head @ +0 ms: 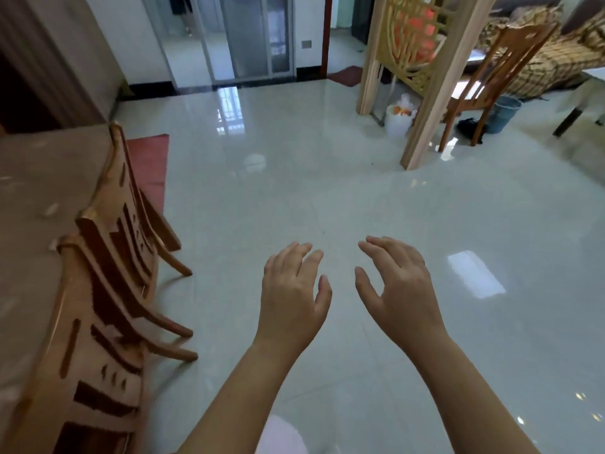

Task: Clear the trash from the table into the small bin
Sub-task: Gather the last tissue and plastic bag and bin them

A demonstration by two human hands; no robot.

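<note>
The brown table [29, 178] fills the nine o'clock edge, its long side running from seven toward eleven o'clock, with wooden chairs [108, 273] against it and pale scraps of trash [49, 210] on top. The small white bin [398, 118] stands upright on the tiled floor [327, 191] at one o'clock, well apart from the table; no writing is legible. At six o'clock the left hand [293, 296] and right hand [397, 286] hover spread and empty, fingers toward twelve.

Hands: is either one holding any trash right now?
No. The left hand and right hand are both open and empty, fingers spread above the tiled floor.

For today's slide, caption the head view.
Both empty hands, left and right, open above tiled floor; table at left.
</note>
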